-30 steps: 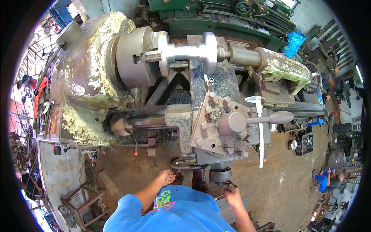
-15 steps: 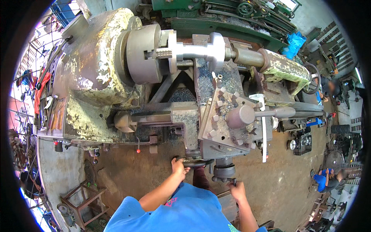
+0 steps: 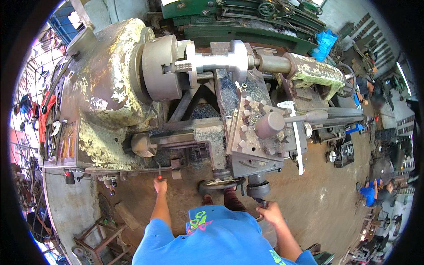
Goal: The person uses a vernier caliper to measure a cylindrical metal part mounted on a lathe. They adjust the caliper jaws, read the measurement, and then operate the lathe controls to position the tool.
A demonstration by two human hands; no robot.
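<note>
My left hand (image 3: 161,186) is closed at the red-knobbed lever (image 3: 159,170) under the front of the lathe, its fingertips on the knob. Farther right, my right hand (image 3: 271,213) grips the small crank handle (image 3: 261,202) below the cross slide. Between my hands is the carriage handwheel (image 3: 221,183), which neither hand touches. A shiny turned metal workpiece (image 3: 214,62) with a wide flange is held between the chuck (image 3: 161,68) and the tailstock (image 3: 309,70). The square tool post (image 3: 260,132), with its round-headed clamp lever, stands in front of the flange.
A white vernier caliper (image 3: 297,139) lies across the carriage beside the tool post. Metal chips cover the slide. A green lathe (image 3: 247,31) stands behind, with a blue bag (image 3: 325,44) near it. At lower left is a rusty metal frame (image 3: 104,240). People are at the far right.
My left hand has left the carriage handwheel and moved left to the red-knobbed lever. My right hand stays at the crank handle. The view has shifted slightly.
</note>
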